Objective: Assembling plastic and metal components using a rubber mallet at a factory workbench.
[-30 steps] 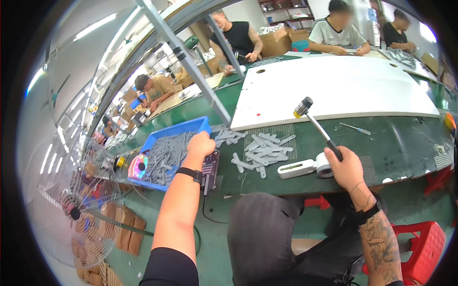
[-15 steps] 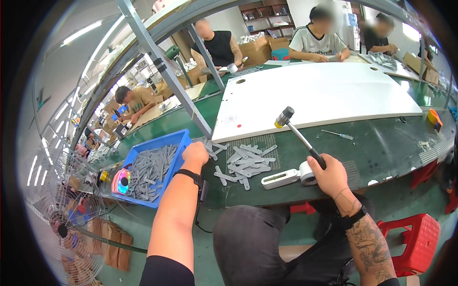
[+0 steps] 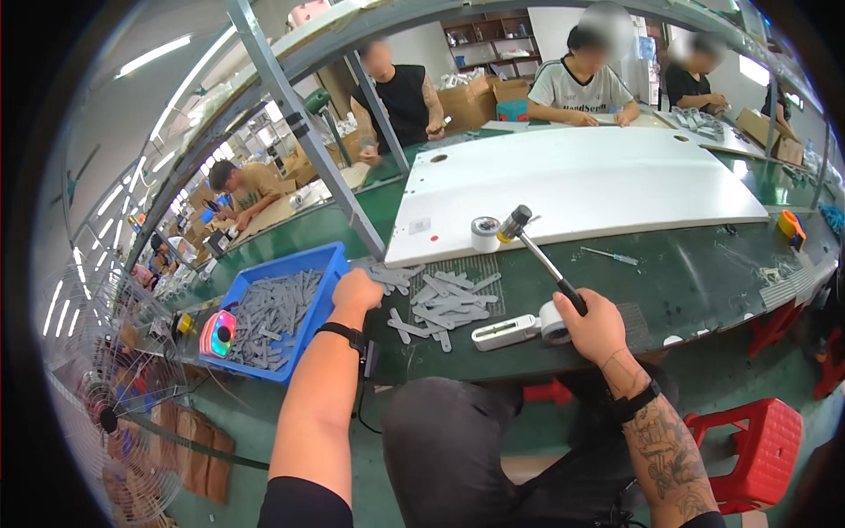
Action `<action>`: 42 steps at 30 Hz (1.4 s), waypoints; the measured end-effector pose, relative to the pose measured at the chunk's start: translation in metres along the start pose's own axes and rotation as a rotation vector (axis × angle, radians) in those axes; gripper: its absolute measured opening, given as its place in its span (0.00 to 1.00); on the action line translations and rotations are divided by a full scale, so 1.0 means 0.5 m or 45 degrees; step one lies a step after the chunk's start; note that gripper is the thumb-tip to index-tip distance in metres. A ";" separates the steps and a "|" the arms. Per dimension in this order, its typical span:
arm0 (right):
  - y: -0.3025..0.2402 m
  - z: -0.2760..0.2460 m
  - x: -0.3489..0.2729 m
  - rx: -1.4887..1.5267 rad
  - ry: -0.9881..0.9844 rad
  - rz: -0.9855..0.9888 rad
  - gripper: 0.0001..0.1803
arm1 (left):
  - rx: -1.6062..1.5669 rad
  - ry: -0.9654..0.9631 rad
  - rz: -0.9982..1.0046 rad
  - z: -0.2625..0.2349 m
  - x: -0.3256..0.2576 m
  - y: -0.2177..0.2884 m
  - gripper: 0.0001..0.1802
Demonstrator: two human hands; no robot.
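Observation:
My right hand (image 3: pixel 591 327) grips the black handle of a mallet (image 3: pixel 544 258), its head with a dark face and a yellow face raised over the near edge of the white board. Below that hand lies a white part (image 3: pixel 506 332) with a long slotted arm and a round end, which the hand partly covers. My left hand (image 3: pixel 357 290) is closed beside the blue bin, at a small heap of grey flat strips (image 3: pixel 392 277); whatever its fingers hold is hidden. Between the hands lies a larger pile of grey strips (image 3: pixel 447 301). Behind the mallet head appears a white round part (image 3: pixel 485 235).
The blue bin (image 3: pixel 338 264) holds many grey strips and a small lit fan (image 3: pixel 219 334). A big white board (image 3: pixel 563 185) covers the far bench. A screwdriver (image 3: pixel 610 256) and an orange tape measure (image 3: pixel 790 229) lie right. A metal post (image 3: pixel 299 123) rises left. Several people sit opposite.
The white round part has appeared at the board's near edge; the person across in a black sleeveless top no longer holds a white part. Both my hands keep about the same poses.

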State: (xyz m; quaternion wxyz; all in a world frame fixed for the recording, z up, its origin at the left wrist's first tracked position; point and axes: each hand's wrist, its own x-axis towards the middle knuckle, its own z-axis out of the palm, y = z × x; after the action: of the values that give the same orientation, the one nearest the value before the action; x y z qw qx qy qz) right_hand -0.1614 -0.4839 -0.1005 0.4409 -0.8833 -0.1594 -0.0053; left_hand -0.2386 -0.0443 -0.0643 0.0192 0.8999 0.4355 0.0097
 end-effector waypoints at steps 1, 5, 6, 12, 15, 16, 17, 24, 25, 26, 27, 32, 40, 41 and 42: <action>-0.005 -0.001 0.001 -0.008 -0.011 -0.012 0.30 | -0.094 0.213 0.169 0.015 0.004 -0.012 0.20; 0.006 -0.004 0.015 -0.013 0.012 0.000 0.30 | -0.498 0.532 0.687 0.000 -0.047 0.112 0.13; 0.011 -0.006 0.017 0.020 0.020 -0.013 0.30 | -0.506 0.507 0.679 -0.014 -0.065 0.142 0.13; 0.003 -0.012 0.029 0.005 -0.142 0.031 0.32 | -0.850 0.129 1.021 -0.005 -0.101 0.178 0.12; 0.003 -0.013 0.024 -0.013 -0.133 0.041 0.32 | -0.528 -0.198 1.120 -0.023 -0.158 0.169 0.11; 0.004 -0.012 0.023 -0.022 -0.108 0.036 0.32 | -0.529 -0.197 1.116 -0.024 -0.162 0.165 0.11; 0.003 -0.010 0.021 -0.015 -0.119 0.031 0.32 | -0.427 -0.122 1.075 -0.029 -0.167 0.154 0.11; 0.003 -0.003 0.017 0.012 -0.054 -0.005 0.33 | -0.443 -0.118 1.132 -0.018 -0.248 0.033 0.09; -0.002 -0.002 0.018 0.012 -0.078 0.008 0.33 | -0.498 0.002 1.331 0.016 -0.239 0.011 0.11; -0.009 -0.005 0.017 0.011 -0.097 0.018 0.33 | -0.551 0.130 1.533 0.044 -0.233 -0.007 0.12; -0.003 -0.009 0.019 -0.001 -0.084 0.025 0.33 | -0.541 0.026 1.476 0.046 -0.238 0.006 0.12; 0.011 -0.002 0.016 -0.004 -0.025 0.032 0.33 | -0.611 -0.003 1.397 0.035 -0.252 0.074 0.09; -0.009 -0.012 0.007 -0.048 -0.073 0.150 0.31 | -0.924 -0.475 1.251 -0.023 -0.279 0.218 0.12; -0.009 -0.008 0.007 -0.036 -0.069 0.141 0.32 | -0.911 -0.573 1.235 -0.011 -0.281 0.226 0.14; -0.012 -0.006 0.007 -0.044 -0.072 0.141 0.32 | -0.919 -0.575 1.233 0.002 -0.284 0.230 0.14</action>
State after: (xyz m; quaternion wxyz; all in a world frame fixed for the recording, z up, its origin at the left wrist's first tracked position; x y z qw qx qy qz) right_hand -0.1595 -0.4820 -0.0936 0.4206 -0.8980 -0.1225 0.0412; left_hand -0.2365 -0.2269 -0.0606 0.4055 0.9114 -0.0656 -0.0263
